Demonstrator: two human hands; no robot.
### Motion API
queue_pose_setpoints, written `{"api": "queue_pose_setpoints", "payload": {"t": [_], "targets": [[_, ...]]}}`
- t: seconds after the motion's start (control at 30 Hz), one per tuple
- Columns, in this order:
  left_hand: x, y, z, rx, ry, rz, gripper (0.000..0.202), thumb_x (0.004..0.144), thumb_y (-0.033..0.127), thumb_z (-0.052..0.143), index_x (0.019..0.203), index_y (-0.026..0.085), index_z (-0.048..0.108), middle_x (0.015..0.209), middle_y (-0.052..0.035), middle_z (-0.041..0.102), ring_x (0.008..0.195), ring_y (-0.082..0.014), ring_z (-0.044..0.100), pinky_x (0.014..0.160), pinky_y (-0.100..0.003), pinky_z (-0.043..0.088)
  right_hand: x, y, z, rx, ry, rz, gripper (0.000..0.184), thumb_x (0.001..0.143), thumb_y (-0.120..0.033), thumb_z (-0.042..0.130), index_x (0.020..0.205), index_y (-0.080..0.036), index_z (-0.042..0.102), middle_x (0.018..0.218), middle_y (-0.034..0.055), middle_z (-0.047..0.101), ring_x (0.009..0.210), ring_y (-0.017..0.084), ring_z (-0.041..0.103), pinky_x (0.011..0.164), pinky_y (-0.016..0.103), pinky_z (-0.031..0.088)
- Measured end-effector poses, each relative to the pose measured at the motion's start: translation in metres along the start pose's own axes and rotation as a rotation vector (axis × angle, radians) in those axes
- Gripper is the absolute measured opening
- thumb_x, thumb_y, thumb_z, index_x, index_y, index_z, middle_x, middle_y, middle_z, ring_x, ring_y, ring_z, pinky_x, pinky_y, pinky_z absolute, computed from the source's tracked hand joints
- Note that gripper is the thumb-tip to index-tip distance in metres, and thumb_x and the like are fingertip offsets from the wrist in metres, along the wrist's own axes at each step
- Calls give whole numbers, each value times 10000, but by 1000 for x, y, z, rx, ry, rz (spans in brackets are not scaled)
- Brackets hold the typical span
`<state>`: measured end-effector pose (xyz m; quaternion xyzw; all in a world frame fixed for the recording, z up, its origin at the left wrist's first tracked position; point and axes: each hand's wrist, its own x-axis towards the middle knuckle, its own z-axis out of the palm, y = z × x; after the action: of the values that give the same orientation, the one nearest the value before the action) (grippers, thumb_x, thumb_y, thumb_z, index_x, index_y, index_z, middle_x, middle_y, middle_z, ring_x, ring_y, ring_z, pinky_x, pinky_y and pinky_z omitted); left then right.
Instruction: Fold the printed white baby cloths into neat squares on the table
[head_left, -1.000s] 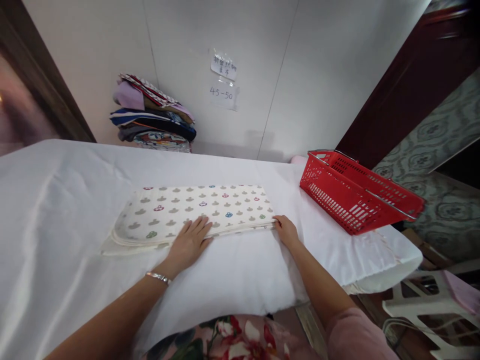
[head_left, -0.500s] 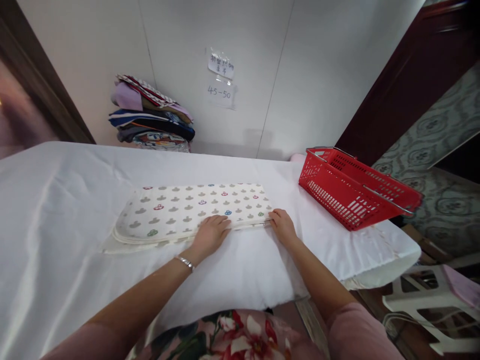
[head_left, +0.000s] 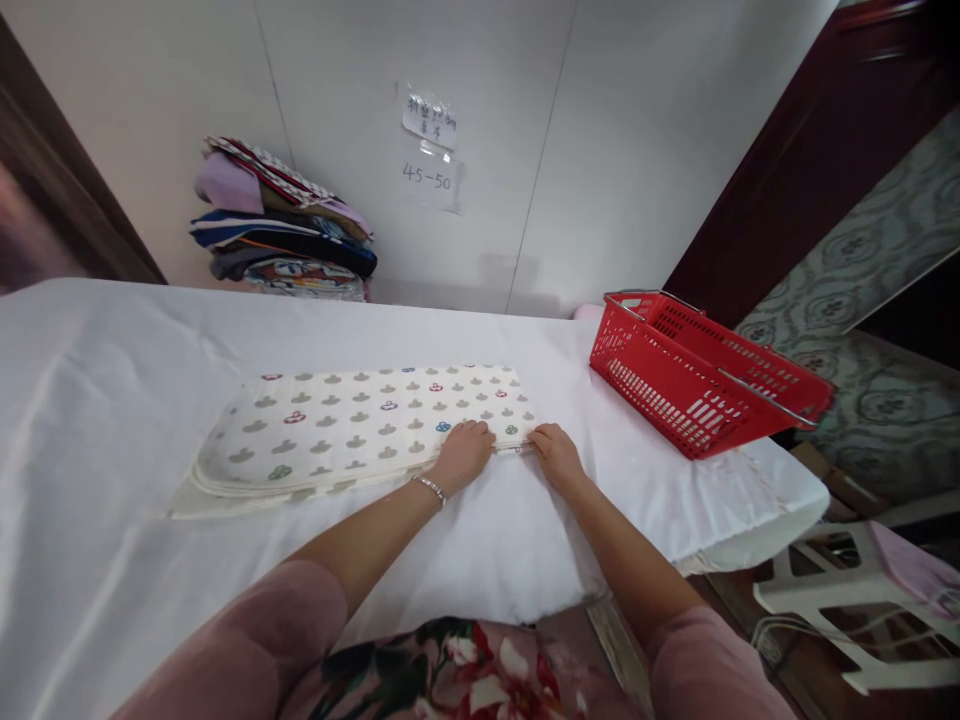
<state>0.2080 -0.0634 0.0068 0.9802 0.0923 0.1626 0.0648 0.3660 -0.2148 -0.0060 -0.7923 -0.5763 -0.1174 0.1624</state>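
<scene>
A folded cream cloth (head_left: 352,425) printed with small grey and coloured shapes lies flat on the white-covered table (head_left: 105,400). My left hand (head_left: 465,452), with a bracelet at the wrist, rests on the cloth's near edge towards its right end, fingers curled over the edge. My right hand (head_left: 553,447) is at the cloth's near right corner, fingers pinched on the corner. The two hands are close together, a small gap between them.
A red plastic basket (head_left: 697,385) sits on the table's right end, near its edge. A stack of folded cloths (head_left: 281,235) stands at the back against the white wall. White plastic furniture (head_left: 847,610) is on the floor at the right.
My left hand has slid right along the cloth's near edge, from the middle to close beside my right hand, and its fingers have curled. My right hand stayed at the corner.
</scene>
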Motion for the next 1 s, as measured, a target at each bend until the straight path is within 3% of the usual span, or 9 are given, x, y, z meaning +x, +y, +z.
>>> {"api": "queue_pose_setpoints", "payload": {"t": [0.33, 0.5, 0.63, 0.73, 0.87, 1.0], "targets": [[-3, 2, 13, 48, 2, 35, 191, 896, 155, 418, 851, 148, 604, 896, -73, 587, 889, -206, 509, 797, -355, 385, -7, 2, 4, 60, 54, -27, 255, 889, -148, 441, 996, -188, 668, 972, 81, 629, 927, 206, 517, 807, 315, 441], [-6, 0, 6, 34, 25, 45, 177, 888, 226, 474, 790, 177, 612, 843, -33, 601, 833, -170, 528, 760, -303, 407, -14, 5, 8, 108, 70, -80, 320, 880, -107, 404, 1061, -192, 654, 997, 84, 620, 956, 206, 519, 823, 315, 457], [-14, -28, -14, -102, 79, -63, 250, 914, 275, 412, 823, 191, 629, 874, -35, 628, 854, -162, 553, 764, -294, 431, -16, 6, 7, 124, 43, -79, 359, 866, -92, 393, 1087, -217, 647, 1021, 75, 620, 966, 202, 533, 831, 320, 464], [-31, -63, -26, -53, 127, -223, 256, 893, 294, 435, 1045, 193, 614, 1136, -86, 607, 1083, -218, 518, 930, -374, 396, -13, 1, -3, 93, -21, -41, 331, 853, -107, 414, 1037, -209, 670, 1002, 85, 633, 951, 216, 546, 832, 350, 463], [-56, -93, -29, 65, -17, -440, 497, 883, 421, 411, 1319, 187, 452, 1439, -118, 365, 1345, -289, 269, 1085, -494, 211, 8, -19, -11, 103, -25, -32, 303, 870, -172, 400, 974, -187, 684, 1031, 107, 630, 985, 231, 549, 861, 386, 453], [-64, -91, -25, 48, -131, -492, 581, 896, 493, 312, 1389, 188, 359, 1489, -92, 269, 1383, -271, 177, 1111, -501, 144, 57, -61, 2, 239, -3, -104, 344, 888, -235, 365, 1104, -198, 629, 1216, 95, 560, 1158, 221, 478, 991, 394, 387]]}}
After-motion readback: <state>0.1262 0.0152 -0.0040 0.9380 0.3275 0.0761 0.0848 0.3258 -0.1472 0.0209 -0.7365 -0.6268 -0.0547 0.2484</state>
